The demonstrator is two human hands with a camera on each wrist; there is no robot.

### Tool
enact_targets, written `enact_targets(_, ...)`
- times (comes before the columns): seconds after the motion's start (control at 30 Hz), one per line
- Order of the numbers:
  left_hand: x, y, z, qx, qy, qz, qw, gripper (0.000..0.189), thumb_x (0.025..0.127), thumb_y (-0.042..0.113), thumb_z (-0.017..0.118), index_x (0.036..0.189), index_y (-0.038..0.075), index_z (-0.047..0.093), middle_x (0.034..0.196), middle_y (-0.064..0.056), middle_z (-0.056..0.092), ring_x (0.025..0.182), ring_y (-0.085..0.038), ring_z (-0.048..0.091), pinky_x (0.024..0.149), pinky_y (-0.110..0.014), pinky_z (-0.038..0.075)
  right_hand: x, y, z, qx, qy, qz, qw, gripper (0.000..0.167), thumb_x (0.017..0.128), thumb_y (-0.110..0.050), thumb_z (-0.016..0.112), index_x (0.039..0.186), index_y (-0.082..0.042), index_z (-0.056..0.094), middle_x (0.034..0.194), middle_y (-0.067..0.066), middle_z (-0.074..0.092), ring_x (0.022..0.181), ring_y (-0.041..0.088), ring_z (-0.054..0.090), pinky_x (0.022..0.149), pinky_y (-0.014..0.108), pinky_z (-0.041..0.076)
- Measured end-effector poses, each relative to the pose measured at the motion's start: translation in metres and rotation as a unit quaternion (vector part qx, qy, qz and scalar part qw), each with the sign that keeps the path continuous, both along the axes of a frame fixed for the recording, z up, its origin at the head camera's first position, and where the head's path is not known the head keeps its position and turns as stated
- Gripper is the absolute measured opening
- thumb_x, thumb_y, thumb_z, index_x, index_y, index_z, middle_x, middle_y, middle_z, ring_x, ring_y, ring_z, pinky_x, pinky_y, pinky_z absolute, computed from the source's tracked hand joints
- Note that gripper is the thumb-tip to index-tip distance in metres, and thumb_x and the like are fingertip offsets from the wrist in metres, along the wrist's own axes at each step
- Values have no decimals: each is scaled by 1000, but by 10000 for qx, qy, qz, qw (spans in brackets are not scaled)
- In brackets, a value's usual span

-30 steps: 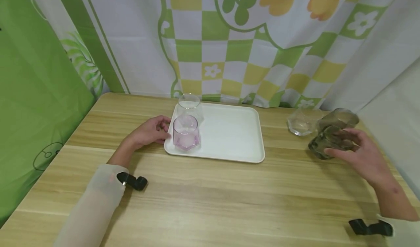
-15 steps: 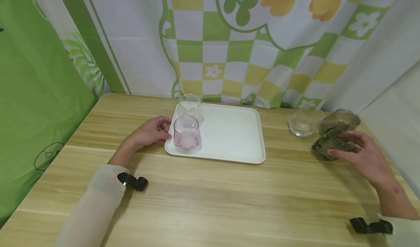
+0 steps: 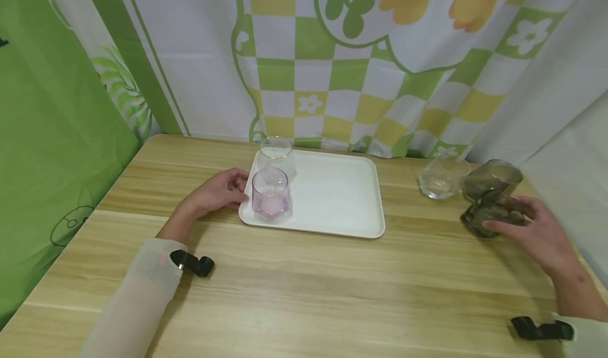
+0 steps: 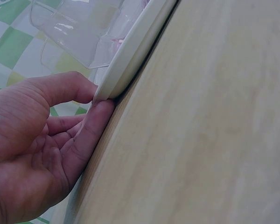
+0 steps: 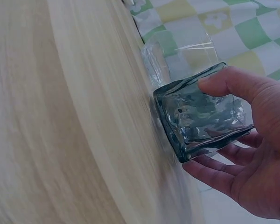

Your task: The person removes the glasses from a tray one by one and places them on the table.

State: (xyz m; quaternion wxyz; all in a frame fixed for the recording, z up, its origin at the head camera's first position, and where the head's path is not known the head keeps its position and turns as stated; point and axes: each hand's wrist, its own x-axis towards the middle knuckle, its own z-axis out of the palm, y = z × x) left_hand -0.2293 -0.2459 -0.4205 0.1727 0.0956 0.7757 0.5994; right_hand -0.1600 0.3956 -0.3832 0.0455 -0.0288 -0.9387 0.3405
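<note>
Though pink glass [image 3: 272,202] near tray [image 3: 334,195] edge, room rightward

A light wood-grain table [image 3: 304,289] is filling the lower part of the head view. Behind its far edge, a patterned curtain [image 3: 311,73] is hanging in folds, displaying green, yellow and white checks, white blossoms and orange flowers [image 3: 409,0]. At the left, a bright green cloth [image 3: 57,131] is draping beside the table, bearing a thin dark line drawing. At the right, a pale sheet [image 3: 572,141] is bordering the table.
</note>
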Motion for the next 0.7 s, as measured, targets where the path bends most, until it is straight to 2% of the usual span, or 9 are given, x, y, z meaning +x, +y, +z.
enact_targets(0.13,2,1,2,-3,-10,10,10000,59,87,-12,64,141,-14,41,101,-15,45,85,-19,55,75,-33,61,1,4,-2,-80,27,16,10000,82,90,-30,82,149,3,36,124,-12,48,100,-10,38,78,11,34)
enact_targets(0.27,3,2,2,-18,12,-7,10000,59,87,-12,64,141,-14,41,101,-15,45,85,-18,55,75,-32,61,0,7,-3,-243,99,91,9996,69,90,-26,83,142,-6,41,116,-21,48,98,-10,41,73,6,34)
enact_targets(0.33,3,2,2,-15,30,-17,10000,59,87,-12,64,141,-14,41,101,-15,45,85,-18,55,74,-32,61,-1,8,-3,-267,87,128,9995,71,90,-24,82,143,-3,40,116,-20,48,98,-10,42,72,5,34)
enact_targets(0.4,3,2,2,0,33,-15,10000,59,87,-12,64,142,-14,41,101,-15,45,85,-18,55,74,-32,61,-1,9,-3,-204,3,147,9997,78,91,-25,82,148,2,36,122,-10,53,100,-5,44,71,6,36)
enact_targets(0.43,3,2,2,8,31,-16,10000,59,87,-12,64,142,-14,41,101,-15,45,84,-18,55,74,-32,61,-2,8,-2,-177,-58,176,9997,82,92,-25,81,150,5,32,127,-1,54,104,2,48,71,6,37)
enact_targets(0.5,3,1,2,29,17,-9,10000,59,87,-12,64,142,-14,41,101,-15,45,84,-18,54,74,-32,61,-2,7,-1,-132,-206,226,9994,91,94,-26,78,153,12,21,137,20,48,115,23,52,68,7,38)
enact_targets(0.57,3,1,2,38,-3,2,10000,59,87,-12,64,142,-14,41,101,-15,45,85,-18,54,74,-32,61,-3,6,0,-140,-356,281,9989,94,96,-28,76,154,13,14,146,36,35,124,47,43,66,8,38)
enact_targets(0.63,2,1,2,37,-4,-7,10000,59,87,-12,64,142,-14,40,101,-14,45,85,-18,54,75,-32,61,-3,5,0,-200,-450,318,9983,95,97,-28,74,155,13,10,150,41,27,128,61,32,65,8,37)
enact_targets(0.7,2,1,2,3,14,-9,10000,59,88,-12,64,142,-14,40,101,-15,45,85,-18,54,74,-32,61,-3,5,0,-248,-490,325,9980,95,98,-28,73,155,12,9,151,41,24,130,63,29,65,9,36)
